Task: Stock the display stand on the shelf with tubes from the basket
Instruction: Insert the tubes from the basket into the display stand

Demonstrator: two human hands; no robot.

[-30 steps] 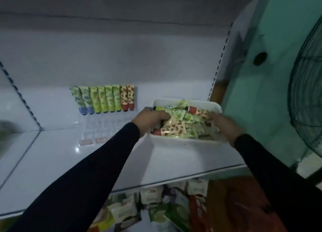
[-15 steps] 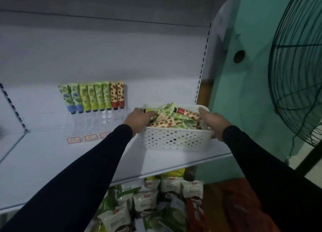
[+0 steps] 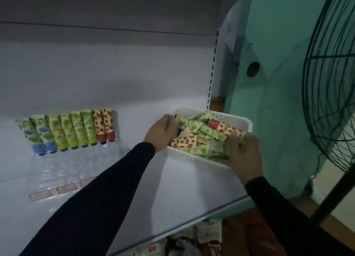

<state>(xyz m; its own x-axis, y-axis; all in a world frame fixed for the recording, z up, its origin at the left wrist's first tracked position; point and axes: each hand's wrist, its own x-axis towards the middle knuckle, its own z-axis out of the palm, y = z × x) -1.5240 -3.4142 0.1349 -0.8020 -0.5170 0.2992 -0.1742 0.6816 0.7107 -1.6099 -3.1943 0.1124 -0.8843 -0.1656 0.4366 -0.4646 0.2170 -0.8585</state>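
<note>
White perforated basket sat on the shelf at its right end, full of tubes. Against the frame half a second before, we saw it from higher up, contents exposed and front wall foreshortened. Our left hand was curled over the basket's left rim, fingers down among the tubes; whether it pinched one we could not tell. Our right hand gripped the near right corner, as earlier. Clear display stand stood well left of the basket, back row holding eight tubes: two blue-capped, four green, two red. Its front rows were hard to make out. Label text was blurred. Bags on the lower shelf were cut off. Standing fan was cropped at right.
</note>
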